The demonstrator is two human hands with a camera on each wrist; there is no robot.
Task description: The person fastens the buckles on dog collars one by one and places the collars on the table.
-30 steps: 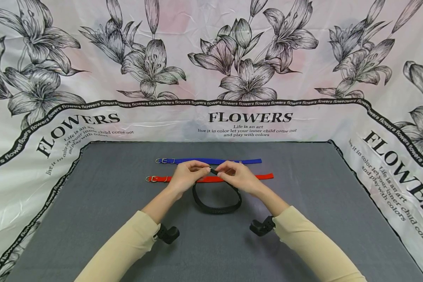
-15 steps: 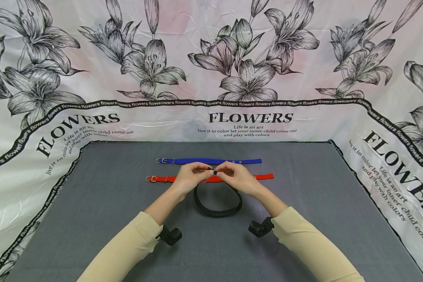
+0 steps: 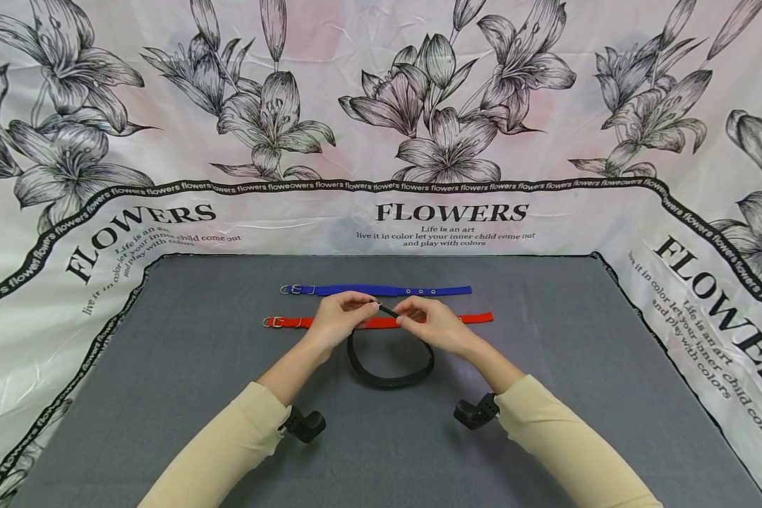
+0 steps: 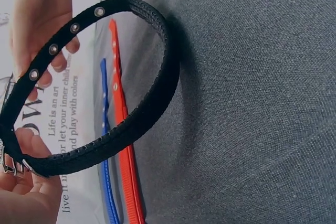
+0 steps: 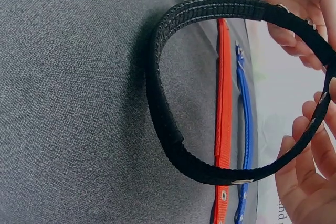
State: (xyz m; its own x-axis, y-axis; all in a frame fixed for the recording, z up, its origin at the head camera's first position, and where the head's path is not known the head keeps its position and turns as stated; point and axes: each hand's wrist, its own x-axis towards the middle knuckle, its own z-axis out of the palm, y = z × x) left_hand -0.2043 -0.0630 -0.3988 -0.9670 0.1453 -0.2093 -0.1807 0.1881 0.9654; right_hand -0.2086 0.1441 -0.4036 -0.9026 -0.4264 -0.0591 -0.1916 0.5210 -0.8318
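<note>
A black collar [image 3: 390,368] bent into a loop hangs between both hands just above the grey cloth. My left hand [image 3: 360,309] pinches its buckle end [image 4: 8,163]. My right hand [image 3: 408,317] pinches the strap end with the metal eyelets [image 4: 52,49]. A short stretch of strap shows between the fingertips. Behind the hands a red collar [image 3: 286,322] lies flat, and a blue collar [image 3: 381,290] lies flat beyond it. The wrist views show the black loop [image 5: 163,114] standing over the red collar [image 5: 223,103] and blue collar [image 5: 245,108].
A grey cloth [image 3: 197,395] covers the table. A white flower-printed sheet [image 3: 444,219] rises along the back and both sides. Black wrist camera mounts [image 3: 305,425] sit at both cuffs.
The hands have parted slightly, and a short length of black strap now shows between the fingertips. The loop and the two flat collars stay where they were.
</note>
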